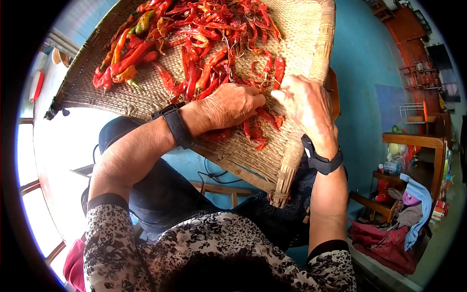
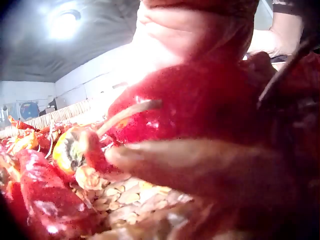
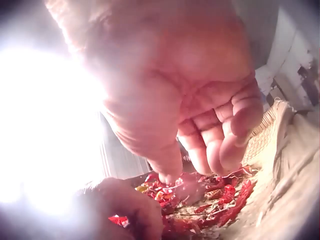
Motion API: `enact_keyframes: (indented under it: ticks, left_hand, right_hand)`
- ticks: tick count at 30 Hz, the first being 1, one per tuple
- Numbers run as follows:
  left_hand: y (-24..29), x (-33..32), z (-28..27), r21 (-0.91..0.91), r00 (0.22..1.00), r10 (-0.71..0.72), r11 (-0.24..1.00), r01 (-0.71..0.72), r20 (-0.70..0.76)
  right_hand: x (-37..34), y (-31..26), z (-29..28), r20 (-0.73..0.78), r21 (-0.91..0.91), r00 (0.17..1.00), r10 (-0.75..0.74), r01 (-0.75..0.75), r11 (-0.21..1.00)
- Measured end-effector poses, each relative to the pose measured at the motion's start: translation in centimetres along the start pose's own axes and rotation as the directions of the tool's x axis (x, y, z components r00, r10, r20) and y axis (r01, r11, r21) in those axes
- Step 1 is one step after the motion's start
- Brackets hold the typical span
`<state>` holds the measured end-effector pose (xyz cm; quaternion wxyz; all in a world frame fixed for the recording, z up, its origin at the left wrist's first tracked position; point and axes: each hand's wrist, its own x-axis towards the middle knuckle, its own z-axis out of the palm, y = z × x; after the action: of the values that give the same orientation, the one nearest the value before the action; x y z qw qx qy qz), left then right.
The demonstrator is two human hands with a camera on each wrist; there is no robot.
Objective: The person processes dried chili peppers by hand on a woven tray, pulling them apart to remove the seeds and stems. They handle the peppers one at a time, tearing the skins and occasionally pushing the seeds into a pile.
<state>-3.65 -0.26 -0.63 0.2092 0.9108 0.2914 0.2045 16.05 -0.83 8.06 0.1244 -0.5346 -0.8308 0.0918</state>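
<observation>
Blue wall (image 1: 357,73) seen behind the work, wooden chair (image 1: 413,141) piled with clothes off at the right, light blue cloth (image 1: 415,204) and maroon cloth (image 1: 384,243) included. Woven tray (image 1: 301,41) set in front of a seated person, its near corner over the lap; thick bound rim shown along its right side. Red chilies (image 1: 199,29) heaped over the tray's far and middle part, mostly wrinkled; smoother ones gathered at the left, a green-tinged pepper (image 1: 144,23) among them. Left hand (image 1: 231,108) lowered over the near part of the heap, fingers bent; its grip is closed around a red chili (image 2: 172,112), stem poking out past the fingers in the left wrist view. Pale seeds (image 2: 122,197) scattered just below. Right hand (image 1: 307,104) held above the tray by its right rim, palm down, fingers loosely bent, thumb apart; grip fairly wide. Loose chilies seen beneath it in the right wrist view. Dark strap (image 1: 177,127) worn on the left wrist, another strap (image 1: 325,163) on the right. Patterned top (image 1: 204,238) and dark trousers (image 1: 160,194) visible below.
</observation>
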Motion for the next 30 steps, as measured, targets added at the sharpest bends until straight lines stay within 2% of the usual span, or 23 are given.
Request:
enact_keyframes:
  ticks: [1,4,5,9,11,12,14,15,16,18,20,22,23,24,25,26,28,29,30]
  left_hand:
    - [0.0,-0.1,0.2,-0.001,1.000,0.012,1.000,-0.012,-0.014]
    - [0.0,-0.1,0.2,0.022,1.000,0.020,1.000,-0.020,0.004]
    - [0.0,-0.1,0.2,0.045,0.999,0.014,0.999,-0.016,0.038]
    - [-0.1,0.0,0.3,0.075,0.998,0.015,0.997,-0.020,0.057]
    - [-0.2,0.0,0.1,0.048,0.998,0.064,0.997,-0.064,-0.010]
    - [-0.2,0.0,-0.1,0.048,0.998,0.067,0.997,-0.066,-0.009]
    - [-0.2,0.0,-0.4,-0.009,0.996,-0.021,1.000,0.020,-0.091]
    - [-0.4,0.2,-0.7,-0.044,0.988,-0.006,0.999,-0.001,-0.152]
    - [-0.5,0.3,-0.9,-0.045,0.988,-0.005,0.999,-0.002,-0.152]
    - [-0.3,0.3,-1.8,-0.060,0.982,-0.090,0.995,0.081,-0.168]
    - [-0.3,0.3,-2.2,-0.091,0.982,-0.108,0.991,0.095,-0.151]
    - [-0.5,0.5,-2.3,-0.215,0.975,-0.121,0.973,0.080,-0.184]
    - [-0.5,0.5,-2.5,-0.215,0.976,-0.119,0.973,0.079,-0.182]
    - [-0.3,0.5,-3.1,-0.305,0.960,-0.188,0.945,0.120,-0.205]
    - [-0.3,0.4,-3.4,-0.394,0.940,-0.258,0.906,0.155,-0.223]
    - [-0.9,0.3,-3.1,-0.393,0.940,-0.258,0.906,0.155,-0.224]
    - [-2.4,0.1,-2.6,-0.106,0.952,0.020,0.993,-0.055,-0.305]
    - [-2.2,-0.2,-2.6,-0.060,0.982,-0.083,0.995,0.074,-0.168]
    - [-2.2,-0.4,-2.5,-0.061,0.982,-0.083,0.995,0.073,-0.168]
  right_hand:
    - [-0.1,-0.1,0.0,0.097,-0.164,0.995,-0.013,0.029,0.986]
    - [-0.8,0.6,1.2,0.135,-0.193,0.987,-0.089,0.114,0.975]
    - [-1.4,1.1,1.8,0.079,-0.234,0.987,-0.141,0.156,0.960]
    - [-1.3,1.2,1.8,0.099,-0.247,0.984,-0.147,0.168,0.954]
    - [-0.8,0.9,1.1,0.180,-0.130,0.983,-0.048,0.072,0.989]
    - [-0.7,0.8,0.9,0.178,-0.130,0.983,-0.046,0.070,0.989]
    - [-0.5,0.4,0.7,0.176,0.287,0.983,-0.048,-0.005,0.958]
    - [-0.4,0.3,0.7,0.194,0.259,0.980,-0.046,-0.006,0.966]
    - [-0.5,0.3,0.9,0.195,0.258,0.980,-0.045,-0.007,0.966]
    - [-0.9,0.5,1.4,0.120,0.355,0.986,-0.114,0.064,0.933]
    - [-1.1,0.3,1.1,0.128,0.327,0.986,-0.108,0.061,0.943]
    - [-1.3,0.2,0.4,0.133,0.298,0.986,-0.100,0.057,0.953]
    - [-1.4,0.2,-0.1,0.072,0.293,0.996,-0.055,0.032,0.956]
    - [-1.5,0.2,-0.6,0.010,0.289,1.000,-0.010,0.007,0.957]
    - [-1.5,0.6,-1.1,-0.102,0.252,0.995,-0.005,0.031,0.967]
    - [-1.6,1.6,-1.4,-0.196,0.202,0.978,0.065,-0.024,0.979]
    - [-1.8,3.3,-2.6,-0.414,0.178,0.904,0.108,-0.036,0.983]
    - [-1.9,4.4,-3.3,-0.465,0.172,0.872,0.153,-0.081,0.982]
    - [-2.1,5.3,-4.1,-0.515,0.168,0.834,0.197,-0.128,0.978]
